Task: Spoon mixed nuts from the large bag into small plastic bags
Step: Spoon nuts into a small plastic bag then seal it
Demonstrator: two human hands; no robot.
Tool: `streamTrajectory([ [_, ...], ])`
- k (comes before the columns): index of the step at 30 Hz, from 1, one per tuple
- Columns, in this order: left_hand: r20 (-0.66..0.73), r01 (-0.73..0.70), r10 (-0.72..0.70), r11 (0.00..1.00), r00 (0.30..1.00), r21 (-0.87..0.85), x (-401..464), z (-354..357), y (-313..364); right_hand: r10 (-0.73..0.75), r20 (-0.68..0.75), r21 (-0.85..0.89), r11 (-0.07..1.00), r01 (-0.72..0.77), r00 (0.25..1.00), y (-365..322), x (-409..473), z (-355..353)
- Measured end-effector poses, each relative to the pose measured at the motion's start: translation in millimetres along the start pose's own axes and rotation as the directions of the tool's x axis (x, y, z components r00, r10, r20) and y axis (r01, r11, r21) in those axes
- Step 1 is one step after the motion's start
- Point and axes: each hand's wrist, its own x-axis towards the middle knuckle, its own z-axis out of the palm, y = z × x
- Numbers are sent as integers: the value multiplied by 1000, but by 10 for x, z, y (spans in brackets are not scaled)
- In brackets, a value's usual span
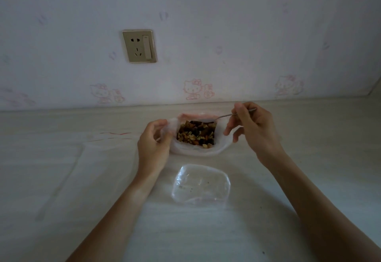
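The large white bag (193, 150) lies open on the table near the wall, with mixed nuts (195, 133) showing in its mouth. My left hand (153, 142) pinches the bag's left rim and holds it open. My right hand (250, 128) grips a metal spoon (223, 115) by the handle; its bowl rests at the far edge of the nuts. A small clear plastic bag (201, 183) lies open on the table just in front of the large bag, with only a few crumbs in it.
Flat clear plastic bags (68, 171) with red zip lines lie on the table to the left. A wall with a socket plate (139, 46) rises right behind the large bag. The pale table (309, 148) runs out to the right.
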Motion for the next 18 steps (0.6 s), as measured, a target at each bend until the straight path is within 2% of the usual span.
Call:
streamTrajectory([
  [11,-58,-35,34,999,998,-23,-53,-28,98,3,-129,-8,1000,-4,992,-98,-97,4],
  [18,-43,-54,55,998,998,10,-59,-25,134,70,-183,-71,994,-84,981,-80,-179,35],
])
